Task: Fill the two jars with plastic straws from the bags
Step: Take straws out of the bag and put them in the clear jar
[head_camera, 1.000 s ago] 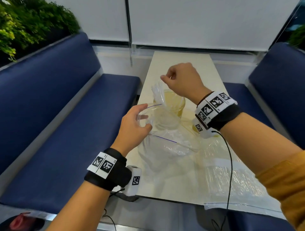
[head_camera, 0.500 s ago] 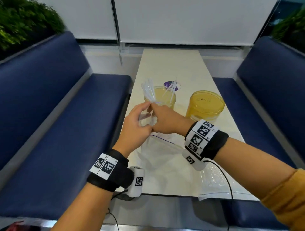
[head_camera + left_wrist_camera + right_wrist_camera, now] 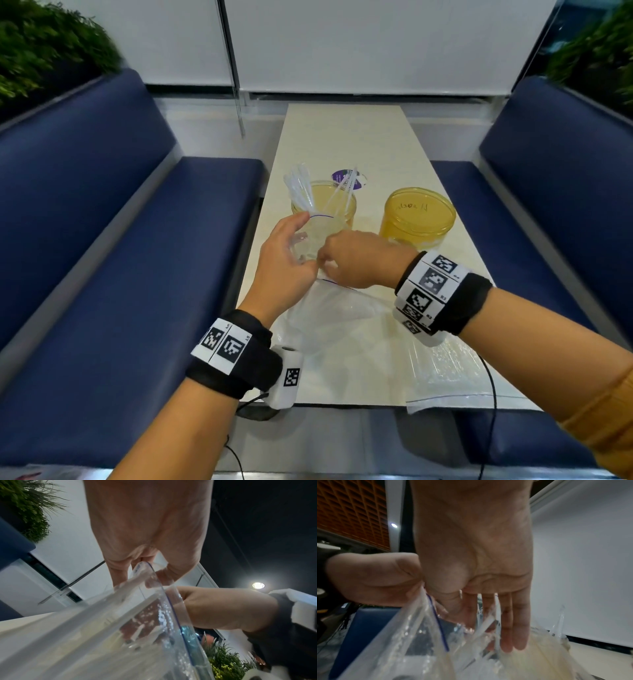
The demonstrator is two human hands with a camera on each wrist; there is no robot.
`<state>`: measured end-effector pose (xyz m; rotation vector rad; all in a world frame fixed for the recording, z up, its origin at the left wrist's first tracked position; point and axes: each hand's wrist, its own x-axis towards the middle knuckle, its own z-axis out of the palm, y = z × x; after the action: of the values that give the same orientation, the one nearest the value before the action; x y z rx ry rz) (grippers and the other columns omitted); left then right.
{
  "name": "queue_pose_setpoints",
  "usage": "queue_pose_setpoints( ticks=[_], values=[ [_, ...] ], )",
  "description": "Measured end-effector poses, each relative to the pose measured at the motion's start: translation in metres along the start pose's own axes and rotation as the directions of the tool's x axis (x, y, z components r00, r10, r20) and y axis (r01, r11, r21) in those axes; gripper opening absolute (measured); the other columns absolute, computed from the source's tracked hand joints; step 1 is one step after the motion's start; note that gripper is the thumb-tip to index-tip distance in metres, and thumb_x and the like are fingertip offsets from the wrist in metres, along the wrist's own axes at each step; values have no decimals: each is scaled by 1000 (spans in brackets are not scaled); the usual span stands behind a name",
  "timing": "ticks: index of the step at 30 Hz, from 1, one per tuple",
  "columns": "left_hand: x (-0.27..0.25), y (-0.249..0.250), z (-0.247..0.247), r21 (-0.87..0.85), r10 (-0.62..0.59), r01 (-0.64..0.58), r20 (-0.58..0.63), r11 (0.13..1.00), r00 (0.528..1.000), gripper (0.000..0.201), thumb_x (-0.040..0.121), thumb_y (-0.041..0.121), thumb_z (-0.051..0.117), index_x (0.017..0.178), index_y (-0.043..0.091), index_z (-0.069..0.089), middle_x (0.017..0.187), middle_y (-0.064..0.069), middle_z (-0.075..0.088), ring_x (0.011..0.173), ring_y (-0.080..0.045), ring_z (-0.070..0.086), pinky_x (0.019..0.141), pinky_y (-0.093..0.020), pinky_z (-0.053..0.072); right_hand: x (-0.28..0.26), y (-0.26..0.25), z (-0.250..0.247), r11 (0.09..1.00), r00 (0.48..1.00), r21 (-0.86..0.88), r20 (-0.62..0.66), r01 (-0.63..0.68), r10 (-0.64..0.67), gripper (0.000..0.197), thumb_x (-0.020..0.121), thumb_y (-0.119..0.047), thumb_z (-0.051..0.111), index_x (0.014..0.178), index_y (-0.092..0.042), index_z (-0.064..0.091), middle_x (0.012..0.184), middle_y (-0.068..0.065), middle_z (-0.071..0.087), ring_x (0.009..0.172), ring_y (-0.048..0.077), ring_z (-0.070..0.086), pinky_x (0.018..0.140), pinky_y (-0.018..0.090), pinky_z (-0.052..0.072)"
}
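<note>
Clear plastic bag [image 3: 310, 233] stays pinched at its rim by your left hand [image 3: 284, 260]; your right hand [image 3: 356, 258] reaches in, fingers [image 3: 513, 622] straight among straws [image 3: 301, 188]; gather a bunch, then drop upright into the near jar [image 3: 337, 209] on the tabletop [image 3: 342, 144].

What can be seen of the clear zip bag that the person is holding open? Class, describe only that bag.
The clear zip bag is thin, see-through plastic with a blue line along its mouth. It is held up in front of the left jar, mouth open, while its lower part trails down onto the table. The left hand grips one side of the rim; the right hand reaches into the opening, fingers straight among the clear straws inside.
</note>
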<state>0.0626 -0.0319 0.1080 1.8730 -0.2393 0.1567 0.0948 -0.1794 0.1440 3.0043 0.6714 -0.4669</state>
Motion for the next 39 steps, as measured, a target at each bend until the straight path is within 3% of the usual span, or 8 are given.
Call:
queue_pose_setpoints(
  ticks=[3, 6, 15, 20, 25, 31, 36, 39],
  values=[
    [-2, 1, 1, -3, 4, -4, 23, 1000, 1000, 75, 80, -12, 58, 148, 16, 45, 147, 7, 44, 130, -14, 52, 89, -25, 56, 0, -2, 8, 985, 984, -172, 180, 35, -4, 61, 88, -61, 63, 141, -31, 51, 134, 2, 55, 121, 28, 56, 77, 33, 39],
    [-4, -2, -1, 28, 20, -21, 39, 999, 999, 76, 77, -8, 57, 148, 18, 45, 146, 10, 44, 130, -12, 51, 101, -41, 54, 2, 0, 17, 975, 984, -220, 177, 38, 2, 54, 92, -50, 65, 141, -32, 52, 137, 3, 53, 119, 29, 58, 75, 32, 37],
    [-2, -2, -6, 67, 35, -38, 41, 997, 999, 74, 78, -6, 63, 145, 21, 48, 141, 14, 47, 125, -7, 56, 91, -28, 53, 1, 8, -1, 998, 993, 66, 122, -6, -2, 35, 93, -20, 70, 129, -20, 68, 125, 8, 66, 104, 29, 68, 88, 37, 56],
    [-1, -8, -3, 95, 27, -32, 50, 995, 998, 75, 75, 14, 85, 141, 23, 50, 139, 11, 51, 124, -8, 54, 101, -27, 47, -13, 2, -48, 984, 998, 174, 64, -21, 10, 26, 93, -19, 70, 120, -19, 71, 96, 0, 62, 52, 13, 62, 48, 22, 43],
    [0, -6, 8, 165, 30, -32, 11, 986, 999, 64, 73, 35, 88, 126, 25, 53, 121, 11, 57, 110, -4, 54, 89, -15, 43, -21, -10, -85, 972, 999, 235, -36, 4, 5, 22, 91, -19, 72, 113, -17, 72, 78, -6, 63, 59, 12, 71, 53, 22, 48],
    [9, -12, 20, 192, 94, -66, -138, 979, 986, 19, 99, 30, 62, 109, 15, 58, 94, -3, 60, 78, -12, 55, 71, -31, 47, -21, -14, -84, 900, 977, 418, -210, 122, -35, 22, 86, -17, 77, 108, -19, 75, 98, -5, 64, 72, 8, 69, 63, 20, 58],
    [17, -12, 14, 196, 116, -82, -168, 977, 979, 27, 104, 29, 49, 126, 16, 57, 110, -4, 67, 96, -19, 66, 83, -43, 58, -7, -8, -53, 662, 908, 713, -404, 233, 116, 77, 70, -44, 89, 131, -26, 45, 102, -4, 65, 77, 5, 62, 75, 24, 56],
    [17, -5, 13, 144, 118, -95, -161, 985, 980, 23, 100, 7, 51, 122, 7, 58, 107, -7, 66, 96, -17, 66, 82, -34, 58, 5, -14, -28, 578, 913, 774, -392, 257, 118, 51, 80, -44, 81, 120, -20, 61, 104, -11, 63, 89, 2, 60, 85, 22, 52]
  ],
)
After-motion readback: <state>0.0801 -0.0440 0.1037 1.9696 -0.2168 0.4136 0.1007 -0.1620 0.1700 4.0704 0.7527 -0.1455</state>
